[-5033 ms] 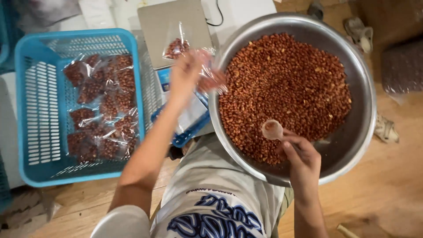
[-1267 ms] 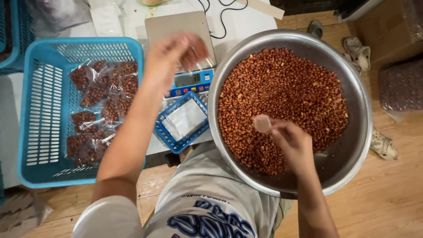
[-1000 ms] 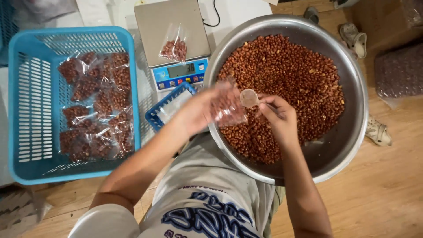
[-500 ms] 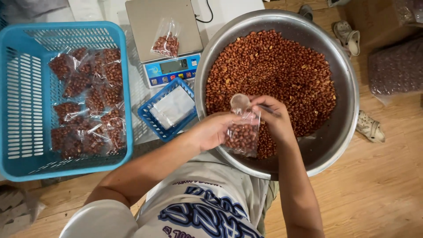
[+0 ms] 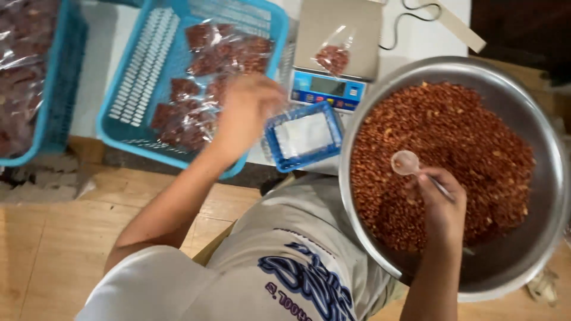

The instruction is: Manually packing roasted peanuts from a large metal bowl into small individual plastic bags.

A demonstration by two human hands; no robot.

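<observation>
My left hand (image 5: pixel 245 107) is blurred over the near right corner of a big blue basket (image 5: pixel 134 138) that holds several clear bags of red peanuts (image 5: pixel 205 53). Whether a bag is still in that hand I cannot tell. My right hand (image 5: pixel 441 201) grips a small clear scoop (image 5: pixel 405 161) above the peanuts (image 5: pixel 470 137) in a wide metal bowl (image 5: pixel 535 264). One small filled bag (image 5: pixel 333 58) lies on the platform of a digital scale (image 5: pixel 357 24).
A small blue tray (image 5: pixel 309 163) with flat empty bags sits between the basket and the bowl. Another blue basket (image 5: pixel 62 89) of filled bags stands at the far left. A cable (image 5: pixel 416 15) runs behind the scale. Wooden floor lies below.
My left hand has carried the filled bag from the bowl's rim left to the big basket. My right hand and scoop stayed over the peanuts. The view swung left.
</observation>
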